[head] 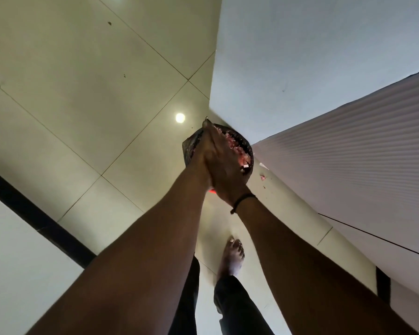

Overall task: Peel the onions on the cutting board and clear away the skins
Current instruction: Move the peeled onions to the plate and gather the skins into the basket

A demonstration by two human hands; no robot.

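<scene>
I look down at a small bin (250, 153) lined with a dark bag, standing on the floor in the corner against the wall. Pink and red onion skins (237, 145) fill it. My left hand (200, 160) and my right hand (228, 172) are pressed together palm to palm right above the bin, fingers straight and pointing down into it. Whether any skins lie between the palms is hidden. A black band circles my right wrist. No onions or cutting board are in view.
A scrap of onion skin (262, 177) lies on the cream floor tiles (107, 93) right of the bin. A ribbed white panel (348, 153) rises at the right and a grey wall (300, 56) behind. My bare foot (231, 257) stands below the bin.
</scene>
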